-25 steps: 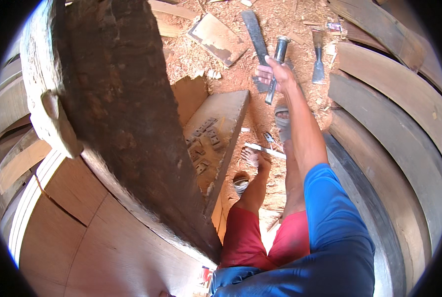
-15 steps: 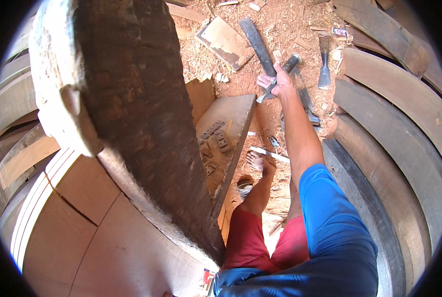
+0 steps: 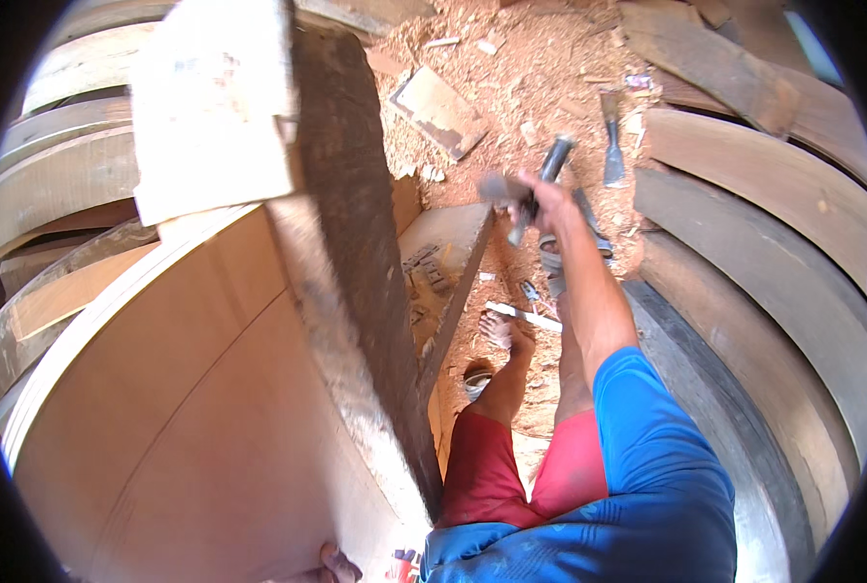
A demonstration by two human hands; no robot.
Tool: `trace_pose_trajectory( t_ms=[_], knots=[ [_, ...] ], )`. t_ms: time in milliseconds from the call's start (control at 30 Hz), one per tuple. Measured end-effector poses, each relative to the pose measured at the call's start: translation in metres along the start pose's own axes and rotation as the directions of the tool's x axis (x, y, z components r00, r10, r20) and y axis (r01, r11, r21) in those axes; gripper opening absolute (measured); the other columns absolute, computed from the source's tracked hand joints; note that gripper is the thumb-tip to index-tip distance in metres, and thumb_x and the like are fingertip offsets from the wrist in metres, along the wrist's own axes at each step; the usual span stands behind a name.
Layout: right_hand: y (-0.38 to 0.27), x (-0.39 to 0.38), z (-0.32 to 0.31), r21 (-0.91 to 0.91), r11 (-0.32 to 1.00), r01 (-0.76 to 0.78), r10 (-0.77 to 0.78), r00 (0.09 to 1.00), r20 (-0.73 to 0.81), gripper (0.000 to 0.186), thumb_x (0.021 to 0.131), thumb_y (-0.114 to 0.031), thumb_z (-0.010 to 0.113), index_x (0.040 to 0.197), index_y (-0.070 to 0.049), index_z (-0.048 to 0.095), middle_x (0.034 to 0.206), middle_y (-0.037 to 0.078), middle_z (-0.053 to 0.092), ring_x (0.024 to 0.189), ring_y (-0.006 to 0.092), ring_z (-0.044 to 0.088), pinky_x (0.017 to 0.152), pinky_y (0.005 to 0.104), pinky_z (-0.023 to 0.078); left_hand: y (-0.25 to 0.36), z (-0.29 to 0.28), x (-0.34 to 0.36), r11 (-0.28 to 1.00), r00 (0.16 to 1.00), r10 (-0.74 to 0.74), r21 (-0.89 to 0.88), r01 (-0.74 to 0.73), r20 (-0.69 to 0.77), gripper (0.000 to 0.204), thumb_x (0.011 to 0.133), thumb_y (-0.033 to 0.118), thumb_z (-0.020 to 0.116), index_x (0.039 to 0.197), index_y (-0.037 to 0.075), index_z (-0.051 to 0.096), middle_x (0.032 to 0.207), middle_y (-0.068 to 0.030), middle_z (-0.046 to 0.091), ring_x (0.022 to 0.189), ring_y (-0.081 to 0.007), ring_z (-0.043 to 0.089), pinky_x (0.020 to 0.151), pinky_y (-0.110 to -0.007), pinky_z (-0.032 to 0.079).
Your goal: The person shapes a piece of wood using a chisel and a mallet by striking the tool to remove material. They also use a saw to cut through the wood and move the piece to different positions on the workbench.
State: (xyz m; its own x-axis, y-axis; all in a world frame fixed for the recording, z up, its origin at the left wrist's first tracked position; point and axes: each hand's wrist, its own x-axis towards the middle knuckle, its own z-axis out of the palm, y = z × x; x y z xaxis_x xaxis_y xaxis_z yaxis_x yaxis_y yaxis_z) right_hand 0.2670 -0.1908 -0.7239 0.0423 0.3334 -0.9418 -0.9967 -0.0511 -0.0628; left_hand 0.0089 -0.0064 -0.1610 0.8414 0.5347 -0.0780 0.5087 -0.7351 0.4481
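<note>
My right hand (image 3: pixel 550 206) is closed round a chisel-like tool (image 3: pixel 557 155) with a dark cylindrical handle, its metal end pointing down. A dark, flat, broad-ended tool (image 3: pixel 500 188), blurred by motion, is also in this hand and sticks out to the left. Its exact kind is unclear. At the lower edge, part of what looks like my left hand (image 3: pixel 338 564) shows against a smooth curved wood panel (image 3: pixel 210 408); its fingers cannot be made out. Between the hands stands a tall, dark, rough timber (image 3: pixel 346 194).
Shavings cover the ground, with a flat board (image 3: pixel 440 109) and a wide-bladed chisel (image 3: pixel 613 151) on them. A wooden plank (image 3: pixel 458 238) juts out beside the timber. Near my foot lie a white strip (image 3: pixel 523 315) and a small container (image 3: pixel 477 377). Curved planks (image 3: pixel 745 233) are stacked at right.
The long dark flat tool, earlier stretched over the shavings beyond my right hand, is now raised in it. That hand has come slightly nearer. The view has shifted, showing more of the curved panel.
</note>
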Motion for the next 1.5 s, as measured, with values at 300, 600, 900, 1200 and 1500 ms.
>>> trace_pose_trajectory(
  t_ms=[300, 600, 900, 1200, 1500],
  knots=[
    [0.061, -0.245, 0.006, -0.204, 0.916, 0.344, -0.319, 0.936, 0.148, 0.022, 0.091, -0.01, 0.068, 0.114, -0.006, 0.069, 0.088, 0.009, 0.071, 0.074, 0.0218, 0.071, 0.065, 0.0381, 0.06, 0.015, -0.05, 0.003, 0.969, 0.965, 0.245, -0.056, -0.241, 0.093, 0.058, 0.084, -0.008, 0.068, 0.14, -0.004, 0.054, 0.105, -0.026, 0.065, 0.09, -0.0466, 0.063, 0.075, -0.056, 0.052],
    [0.069, -0.563, 0.087, 0.043, 0.914, 0.402, -0.394, 0.861, 0.321, 0.026, 0.095, -0.023, 0.073, 0.115, -0.008, 0.068, 0.095, 0.01, 0.073, 0.08, 0.02, 0.073, 0.071, 0.0346, 0.062, 0.039, -0.062, -0.032, 0.974, 0.942, 0.21, -0.026, -0.224, -0.263, 0.064, 0.088, 0.011, 0.073, 0.149, 0.012, 0.054, 0.148, -0.0306, 0.048, 0.132, -0.0474, 0.05, 0.111, -0.057, 0.041],
    [0.126, -0.661, 0.152, 0.03, 0.72, 0.694, -0.668, 0.679, 0.304, 0.014, 0.096, -0.014, 0.073, 0.107, -0.007, 0.068, 0.093, 0.005, 0.071, 0.083, 0.0174, 0.07, 0.08, 0.0335, 0.059, 0.144, -0.125, -0.087, 0.762, 0.966, 0.207, -0.595, -0.258, -0.154, 0.068, 0.087, 0.029, 0.079, 0.144, 0.001, 0.054, 0.143, -0.022, 0.056, 0.132, -0.0396, 0.053, 0.115, -0.049, 0.041],
    [0.163, -0.645, 0.187, -0.421, 0.047, 0.906, -0.817, 0.278, 0.505, 0.034, 0.097, -0.01, 0.069, 0.13, -0.005, 0.063, 0.116, 0.006, 0.071, 0.102, 0.0182, 0.07, 0.089, 0.0351, 0.056, 0.147, -0.111, -0.052, 0.426, 0.923, 0.298, -0.899, 0.098, 0.242, 0.086, 0.085, 0.035, 0.087, 0.152, 0.005, 0.041, 0.149, -0.0231, 0.052, 0.133, -0.0339, 0.058, 0.111, -0.05, 0.047],
    [0.111, -0.652, 0.181, -0.549, -0.048, 0.835, -0.661, 0.385, 0.644, 0.058, 0.089, -0.01, 0.075, 0.142, 0.003, 0.055, 0.129, 0.016, 0.067, 0.118, 0.0282, 0.066, 0.099, 0.0401, 0.052, 0.146, -0.055, -0.004, 0.283, 0.86, 0.197, -0.867, 0.41, 0.471, 0.032, 0.091, 0.017, 0.081, 0.115, 0.001, 0.066, 0.114, -0.0078, 0.07, 0.112, -0.0142, 0.063, 0.102, -0.034, 0.051]
  ],
)
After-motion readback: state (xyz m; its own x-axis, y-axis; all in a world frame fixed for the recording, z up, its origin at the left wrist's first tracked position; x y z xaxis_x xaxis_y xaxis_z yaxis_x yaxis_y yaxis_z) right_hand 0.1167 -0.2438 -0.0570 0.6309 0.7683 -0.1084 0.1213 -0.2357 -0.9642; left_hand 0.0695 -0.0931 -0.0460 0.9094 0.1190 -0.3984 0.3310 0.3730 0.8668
